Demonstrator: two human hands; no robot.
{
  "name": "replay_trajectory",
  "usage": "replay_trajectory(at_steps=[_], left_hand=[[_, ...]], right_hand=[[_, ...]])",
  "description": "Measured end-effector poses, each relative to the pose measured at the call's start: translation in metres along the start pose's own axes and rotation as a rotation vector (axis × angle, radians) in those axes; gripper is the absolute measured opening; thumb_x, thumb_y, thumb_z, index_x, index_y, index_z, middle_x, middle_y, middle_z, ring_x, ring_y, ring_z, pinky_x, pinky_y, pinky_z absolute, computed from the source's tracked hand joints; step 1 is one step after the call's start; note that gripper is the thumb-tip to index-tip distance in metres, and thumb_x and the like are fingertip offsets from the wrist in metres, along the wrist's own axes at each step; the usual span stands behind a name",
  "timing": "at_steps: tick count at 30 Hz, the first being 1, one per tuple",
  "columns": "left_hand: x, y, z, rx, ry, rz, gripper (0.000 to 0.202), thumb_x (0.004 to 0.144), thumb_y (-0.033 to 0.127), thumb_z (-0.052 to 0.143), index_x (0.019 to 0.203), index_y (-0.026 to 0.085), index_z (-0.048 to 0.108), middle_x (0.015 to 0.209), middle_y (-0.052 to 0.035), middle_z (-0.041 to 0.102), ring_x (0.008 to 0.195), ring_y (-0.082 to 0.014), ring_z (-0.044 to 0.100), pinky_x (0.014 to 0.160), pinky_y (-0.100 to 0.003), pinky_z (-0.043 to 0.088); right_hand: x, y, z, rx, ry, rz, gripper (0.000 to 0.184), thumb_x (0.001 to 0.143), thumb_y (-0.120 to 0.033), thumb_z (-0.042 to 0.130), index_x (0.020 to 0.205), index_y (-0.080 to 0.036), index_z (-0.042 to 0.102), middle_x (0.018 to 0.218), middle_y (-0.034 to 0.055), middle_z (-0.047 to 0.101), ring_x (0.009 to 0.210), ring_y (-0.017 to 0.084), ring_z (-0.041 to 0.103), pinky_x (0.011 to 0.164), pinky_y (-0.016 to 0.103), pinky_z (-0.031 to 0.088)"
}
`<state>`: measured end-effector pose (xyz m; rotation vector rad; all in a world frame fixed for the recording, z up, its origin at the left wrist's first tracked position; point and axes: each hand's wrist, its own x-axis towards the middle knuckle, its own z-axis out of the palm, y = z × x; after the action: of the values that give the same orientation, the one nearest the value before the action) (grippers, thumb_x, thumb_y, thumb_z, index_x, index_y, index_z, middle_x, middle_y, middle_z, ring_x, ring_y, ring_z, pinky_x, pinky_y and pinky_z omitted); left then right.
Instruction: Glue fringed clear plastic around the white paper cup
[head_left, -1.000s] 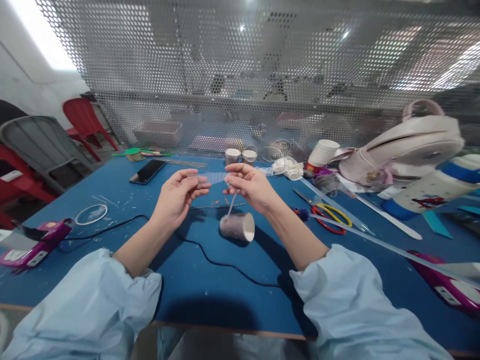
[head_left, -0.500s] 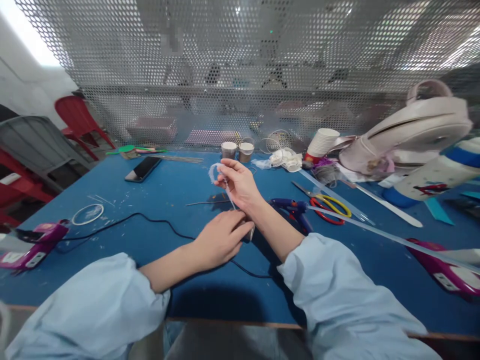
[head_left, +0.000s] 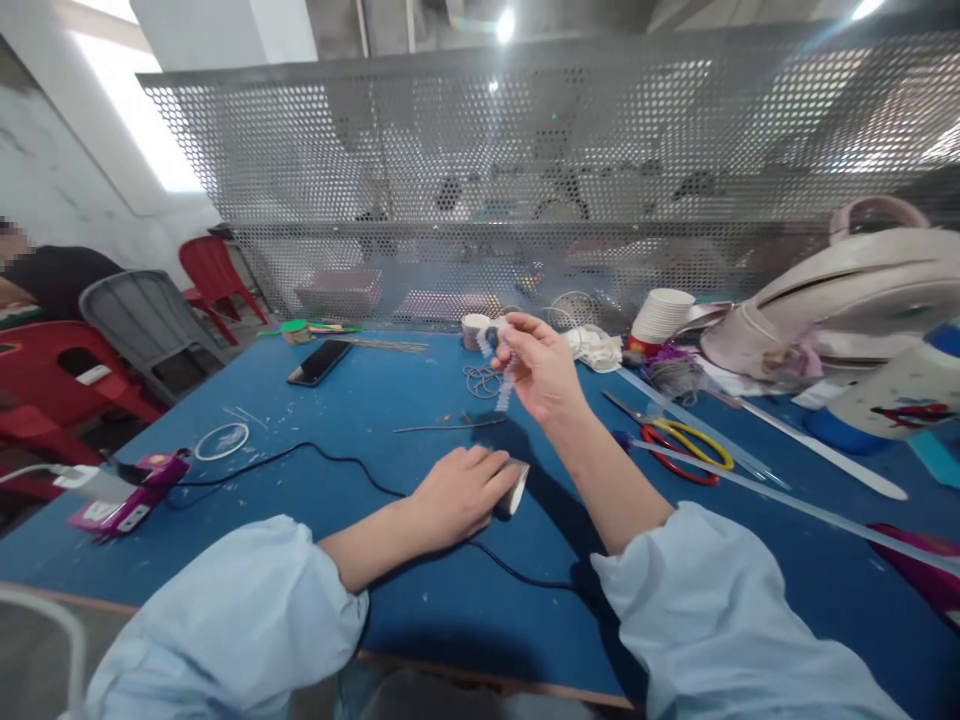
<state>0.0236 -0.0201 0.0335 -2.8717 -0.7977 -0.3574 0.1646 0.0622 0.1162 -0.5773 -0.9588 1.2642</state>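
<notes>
My right hand [head_left: 546, 368] is raised above the table, thumb and fingers pinched on a translucent, frilly strip [head_left: 504, 392]. One part of the strip bends out beyond the fingertips and another end hangs below them. Lower and to the left, my left hand [head_left: 461, 497] curls over a small cylinder [head_left: 514, 490] lying on its side, its white round end facing right. Most of that cylinder is hidden under the fingers. Between the hands and the mesh lie a thin grey rod [head_left: 442, 427] and a coil of cord [head_left: 482, 382].
Red-and-yellow scissors [head_left: 679, 445] and a long clear glue stick [head_left: 787, 498] lie right of my forearm. Behind them stand paper cups [head_left: 664, 315], a pale bag [head_left: 840, 290] and a bottle [head_left: 892, 390]. A phone [head_left: 320, 362], white ring [head_left: 222, 441] and purple power strip [head_left: 135, 495] are leftward.
My right hand has moved up and right, away from my left hand, drawing the strip with it. The cylinder's white end now shows beside my left fingers. The view has tilted upward.
</notes>
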Motion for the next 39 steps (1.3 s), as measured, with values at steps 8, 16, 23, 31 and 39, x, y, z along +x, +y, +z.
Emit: replay_trajectory(at_steps=[8, 16, 23, 31, 39], left_hand=[[-0.019, -0.016, -0.008, -0.301, 0.164, -0.219, 0.056, 0.072, 0.018, 0.059, 0.126, 0.017, 0.044, 0.114, -0.0133, 0.053, 0.102, -0.0270, 0.052, 0.085, -0.042, 0.049], [-0.040, -0.016, -0.007, -0.736, 0.172, -0.358, 0.062, 0.071, 0.018, 0.066, 0.126, 0.021, 0.038, 0.122, -0.0116, 0.051, 0.113, -0.0250, 0.051, 0.098, -0.043, 0.043], [-0.025, -0.027, -0.027, -0.954, 0.261, -0.494, 0.047, 0.083, 0.028, 0.059, 0.128, 0.026, 0.046, 0.135, -0.0111, 0.050, 0.122, -0.0266, 0.050, 0.098, -0.044, 0.045], [0.039, -0.044, -0.026, -1.273, 0.139, -0.415, 0.045, 0.072, 0.017, 0.067, 0.116, 0.020, 0.059, 0.111, -0.0072, 0.068, 0.103, -0.0216, 0.063, 0.093, -0.038, 0.048], [0.023, -0.063, -0.032, -1.081, 0.284, -0.630, 0.033, 0.077, 0.022, 0.061, 0.109, 0.018, 0.064, 0.079, -0.0026, 0.072, 0.075, -0.0172, 0.067, 0.076, -0.029, 0.051]], right_hand=[[-0.049, -0.017, -0.027, -0.193, -0.009, 0.235, 0.022, 0.058, -0.009, 0.064, 0.078, -0.016, 0.060, 0.061, -0.0034, 0.058, 0.044, 0.008, 0.050, 0.035, 0.018, 0.033], [-0.087, -0.009, -0.058, -0.378, -0.010, 0.402, 0.034, 0.059, -0.007, 0.056, 0.089, -0.018, 0.065, 0.087, 0.0031, 0.068, 0.039, 0.004, 0.046, 0.033, 0.018, 0.024], [-0.084, -0.003, -0.059, -0.246, -0.071, 0.462, 0.037, 0.061, -0.009, 0.060, 0.096, -0.019, 0.065, 0.078, 0.0011, 0.067, 0.041, 0.006, 0.050, 0.032, 0.018, 0.026], [-0.085, 0.000, -0.057, -0.211, -0.136, 0.333, 0.031, 0.070, -0.015, 0.067, 0.100, -0.021, 0.064, 0.090, 0.0015, 0.066, 0.047, 0.006, 0.055, 0.036, 0.018, 0.037], [-0.088, 0.005, -0.067, -0.222, -0.060, 0.431, 0.032, 0.067, -0.020, 0.075, 0.097, -0.017, 0.063, 0.097, 0.0060, 0.067, 0.051, 0.007, 0.059, 0.041, 0.020, 0.047]])
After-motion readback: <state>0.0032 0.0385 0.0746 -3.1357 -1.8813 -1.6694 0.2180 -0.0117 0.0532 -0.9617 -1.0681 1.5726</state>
